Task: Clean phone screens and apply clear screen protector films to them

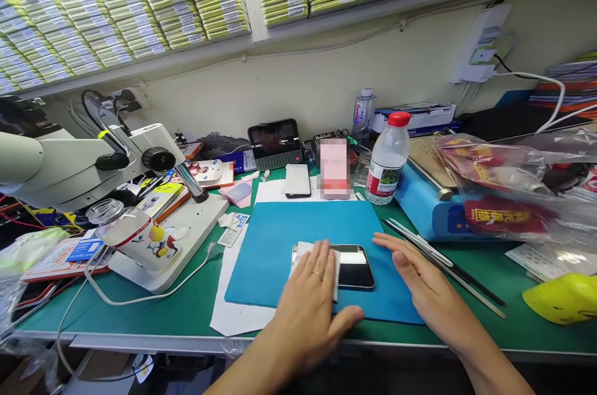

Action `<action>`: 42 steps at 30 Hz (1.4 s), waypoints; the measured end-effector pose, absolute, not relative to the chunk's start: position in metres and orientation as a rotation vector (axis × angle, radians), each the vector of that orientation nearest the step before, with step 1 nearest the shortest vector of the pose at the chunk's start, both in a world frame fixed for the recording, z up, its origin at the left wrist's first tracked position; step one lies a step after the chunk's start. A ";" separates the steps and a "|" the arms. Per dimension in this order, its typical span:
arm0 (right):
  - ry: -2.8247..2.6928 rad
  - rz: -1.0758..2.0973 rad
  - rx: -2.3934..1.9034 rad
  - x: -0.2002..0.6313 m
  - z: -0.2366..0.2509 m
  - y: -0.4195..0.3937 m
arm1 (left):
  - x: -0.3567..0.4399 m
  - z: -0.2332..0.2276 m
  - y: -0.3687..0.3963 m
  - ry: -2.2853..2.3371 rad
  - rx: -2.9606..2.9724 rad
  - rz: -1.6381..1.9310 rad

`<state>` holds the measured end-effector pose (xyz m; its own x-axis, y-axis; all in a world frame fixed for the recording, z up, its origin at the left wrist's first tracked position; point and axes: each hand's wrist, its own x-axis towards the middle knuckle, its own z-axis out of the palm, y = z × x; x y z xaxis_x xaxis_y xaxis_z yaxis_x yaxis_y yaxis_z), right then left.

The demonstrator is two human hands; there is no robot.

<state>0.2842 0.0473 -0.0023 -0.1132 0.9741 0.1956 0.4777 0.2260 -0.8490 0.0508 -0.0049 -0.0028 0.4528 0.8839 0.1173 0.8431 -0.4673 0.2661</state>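
Observation:
A black-screened smartphone [357, 267] lies on a blue mat [265, 239]. My left hand [310, 295], a ring on one finger, rests flat on a white wipe [304, 250] over the phone's left part. Its fingers are stretched out and the thumb points right, so the hand is open. The wipe and hand hide that end of the phone. My right hand [422, 274] hovers or rests by the mat's right edge, fingers extended and thumb apart, holding nothing. It is apart from the phone.
A microscope [88, 162] and a tilted glass jar [140, 236] stand left. Behind the mat are a white-backed device [297, 180] and a small display [275, 141]. A red-capped bottle [387, 162], a blue machine [422, 208], thin tools [448, 264] and a yellow object [562, 298] lie right.

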 end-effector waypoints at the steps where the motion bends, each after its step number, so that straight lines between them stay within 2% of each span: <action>1: -1.715 0.806 -1.374 0.284 -0.002 0.047 | 0.042 -0.004 -0.005 1.566 2.518 0.356; 5: -1.717 0.826 -1.408 0.284 0.001 0.046 | 0.030 -0.008 -0.008 1.700 2.481 0.372; 8: -1.716 0.799 -1.388 0.283 0.000 0.047 | 0.049 -0.005 -0.004 1.724 2.415 0.399; 17: -1.690 0.775 -1.387 0.283 -0.004 0.052 | 0.120 0.013 0.012 1.447 2.401 0.421; 24: -1.679 0.795 -1.426 0.284 -0.003 0.050 | 0.079 -0.004 -0.018 1.516 2.448 0.434; 31: -1.681 0.809 -1.457 0.286 -0.005 0.052 | 0.040 -0.003 0.000 1.829 2.245 0.370; 42: -1.645 0.829 -1.377 0.283 -0.005 0.052 | 0.123 0.006 0.017 1.643 2.353 0.457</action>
